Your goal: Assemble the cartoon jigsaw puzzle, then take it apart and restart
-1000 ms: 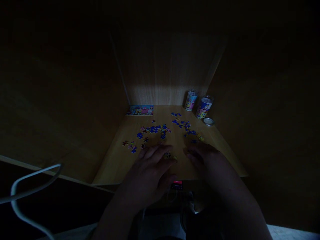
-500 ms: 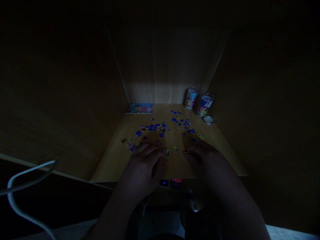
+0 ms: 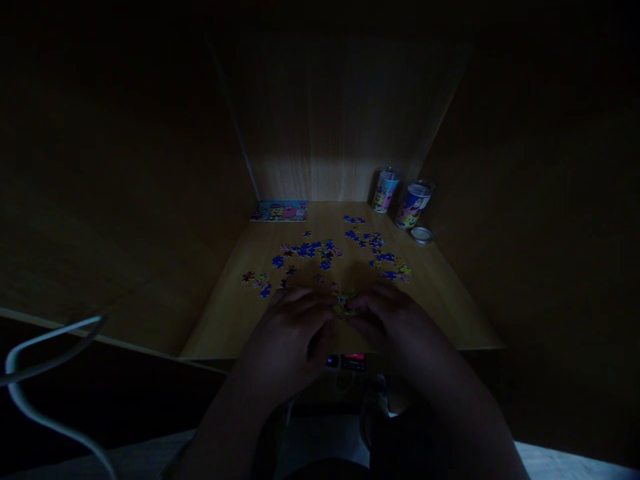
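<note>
Yellowish jigsaw puzzle pieces (image 3: 344, 303) lie close together near the front of the wooden tabletop (image 3: 225, 327), between my two hands. From the left, my left hand (image 3: 295, 327) has its curled fingertips at the edge of these pieces. On the other side my right hand (image 3: 387, 313) pinches at their right edge with thumb and fingers. The light is dim, so the outlines of single pieces are hard to make out. Beyond the hands, loose blue puzzle pieces (image 3: 306, 250) are scattered, with more pieces (image 3: 385, 256) to the right.
At the back right stand two cartoon-printed cans (image 3: 385, 191), (image 3: 414, 205) beside a round lid (image 3: 422, 235). A picture card (image 3: 280, 211) lies at the back left. Wooden panels enclose the tabletop. A white cable (image 3: 30, 413) loops at the lower left.
My right hand has moved left, closer to my left hand, and the gap between the yellowish pieces has closed. The view has shifted slightly.
</note>
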`<state>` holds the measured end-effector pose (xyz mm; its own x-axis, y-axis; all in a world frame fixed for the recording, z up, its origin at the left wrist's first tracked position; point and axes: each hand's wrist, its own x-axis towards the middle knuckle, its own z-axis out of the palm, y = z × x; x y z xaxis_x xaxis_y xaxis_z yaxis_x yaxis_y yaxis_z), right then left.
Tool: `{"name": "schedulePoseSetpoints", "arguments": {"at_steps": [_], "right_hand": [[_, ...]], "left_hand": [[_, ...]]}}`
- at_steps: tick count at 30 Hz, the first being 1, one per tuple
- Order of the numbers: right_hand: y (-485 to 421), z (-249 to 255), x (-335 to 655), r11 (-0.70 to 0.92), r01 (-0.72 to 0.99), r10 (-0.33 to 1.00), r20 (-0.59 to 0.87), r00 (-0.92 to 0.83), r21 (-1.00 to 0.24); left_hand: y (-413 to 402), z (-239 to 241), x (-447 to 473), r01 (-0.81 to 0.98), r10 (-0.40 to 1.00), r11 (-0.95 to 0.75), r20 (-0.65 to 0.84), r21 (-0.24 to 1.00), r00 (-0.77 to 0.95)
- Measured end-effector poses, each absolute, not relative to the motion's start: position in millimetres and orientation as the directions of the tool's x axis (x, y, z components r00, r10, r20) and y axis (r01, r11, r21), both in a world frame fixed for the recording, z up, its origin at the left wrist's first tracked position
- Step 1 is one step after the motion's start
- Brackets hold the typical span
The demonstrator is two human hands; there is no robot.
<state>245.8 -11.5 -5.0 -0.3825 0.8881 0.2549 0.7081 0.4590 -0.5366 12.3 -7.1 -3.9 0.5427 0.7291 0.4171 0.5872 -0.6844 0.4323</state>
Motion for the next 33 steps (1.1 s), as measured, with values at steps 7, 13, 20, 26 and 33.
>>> {"name": "schedulePoseSetpoints", "arguments": {"at_steps": [7,13,20,26,33], "right_hand": [[-10.9,-7.9,240.9,0.467,0.719,0.884,0.278,-0.375,-0.514],[-11.1,-9.7,243.0,0.509,0.673,0.861,0.303,-0.409,-0.537],[-16.0,-5.9,241.3,0.513,0.693,0.858,0.281,-0.430,-0.507],[-11.1,-5.8,242.5,0.386,0.760,0.911,0.347,-0.225,-0.522],[-5.6,-16.6,242.3,0.369,0.811,0.910,0.355,-0.215,-0.453]], "left_hand": [[-6.2,-2.1,13.5,0.588,0.729,-0.685,0.405,0.430,0.552],[-6.7,-2.2,13.3,0.599,0.727,-0.687,0.405,0.412,0.555],[-6.8,-2.2,13.1,0.610,0.727,-0.686,0.389,0.395,0.565],[-7.8,-3.4,14.3,0.626,0.728,-0.684,0.406,0.375,0.553],[-8.9,-4.2,14.0,0.622,0.717,-0.695,0.407,0.361,0.566]]}}
